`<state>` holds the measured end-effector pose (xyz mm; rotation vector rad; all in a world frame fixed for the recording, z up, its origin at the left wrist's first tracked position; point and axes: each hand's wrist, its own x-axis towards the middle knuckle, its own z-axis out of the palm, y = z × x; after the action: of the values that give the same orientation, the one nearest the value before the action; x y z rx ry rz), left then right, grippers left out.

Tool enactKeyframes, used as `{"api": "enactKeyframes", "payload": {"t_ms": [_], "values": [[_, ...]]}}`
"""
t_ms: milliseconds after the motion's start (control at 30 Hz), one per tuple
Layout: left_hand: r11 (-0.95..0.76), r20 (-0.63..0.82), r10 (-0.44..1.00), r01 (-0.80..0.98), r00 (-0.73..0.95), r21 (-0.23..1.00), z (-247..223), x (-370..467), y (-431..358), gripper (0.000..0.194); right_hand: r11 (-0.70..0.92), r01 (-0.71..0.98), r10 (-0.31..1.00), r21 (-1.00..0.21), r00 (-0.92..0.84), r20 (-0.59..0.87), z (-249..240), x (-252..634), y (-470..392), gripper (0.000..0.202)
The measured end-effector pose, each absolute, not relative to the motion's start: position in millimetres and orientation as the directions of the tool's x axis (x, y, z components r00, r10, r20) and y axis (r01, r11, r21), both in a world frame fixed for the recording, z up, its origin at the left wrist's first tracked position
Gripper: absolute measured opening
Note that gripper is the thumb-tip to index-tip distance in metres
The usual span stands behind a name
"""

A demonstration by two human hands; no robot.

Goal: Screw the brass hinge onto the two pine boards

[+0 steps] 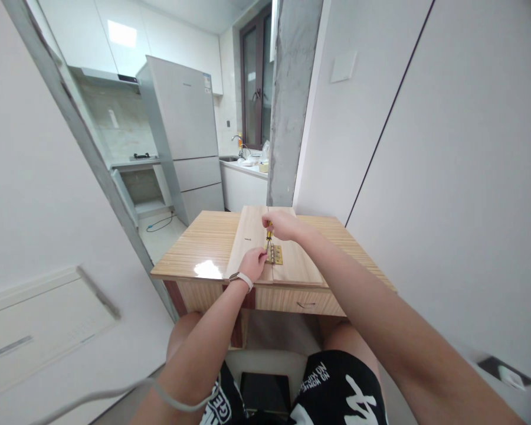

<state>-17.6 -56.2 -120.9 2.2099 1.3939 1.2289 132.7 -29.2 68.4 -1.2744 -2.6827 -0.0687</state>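
Note:
Two pale wooden boards lie side by side on the desk, the left board (243,251) and the right board (303,262). A brass hinge (277,254) rests across their seam. My right hand (281,226) is closed around the handle of a yellow and black screwdriver (269,231), which stands upright with its tip down at the hinge's left side. My left hand (253,263), with a white-banded watch on the wrist, has its fingertips pressed together at the hinge's left edge, near the tip. Anything between those fingertips is too small to make out.
The wooden desk (203,242) has a drawer (305,304) in front. A small dark object (248,239) lies on the left board. Behind stand a fridge (186,118), a sink counter (245,183) and a concrete column (292,106). A white wall rises at the right.

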Motion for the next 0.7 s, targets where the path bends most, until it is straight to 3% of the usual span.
{"api": "enactKeyframes", "payload": {"t_ms": [100,300,500,700], "values": [[-0.511,0.519,0.835,0.609,0.184,0.606,-120.6,-17.2,-56.3,0.011,0.614,0.789,0.774,-0.004,-0.602,0.198,68.7,130.6,-30.9,0.008],[-0.511,0.515,0.836,0.61,0.19,0.605,-118.4,-16.3,-57.1,0.012,0.545,0.83,0.807,0.117,-0.558,0.193,65.4,126.4,-37.6,0.041],[-0.51,0.52,0.835,0.612,0.181,0.605,-119.4,-16.8,-56.6,0.014,0.66,0.75,0.726,0.048,-0.653,0.217,64.3,131.9,-37.2,0.017],[-0.481,0.486,0.857,0.604,0.171,0.635,-119.2,-17.0,-55.3,0.015,0.648,0.761,0.743,0.008,-0.635,0.214,68.4,132.7,-33.5,0.02]]}}
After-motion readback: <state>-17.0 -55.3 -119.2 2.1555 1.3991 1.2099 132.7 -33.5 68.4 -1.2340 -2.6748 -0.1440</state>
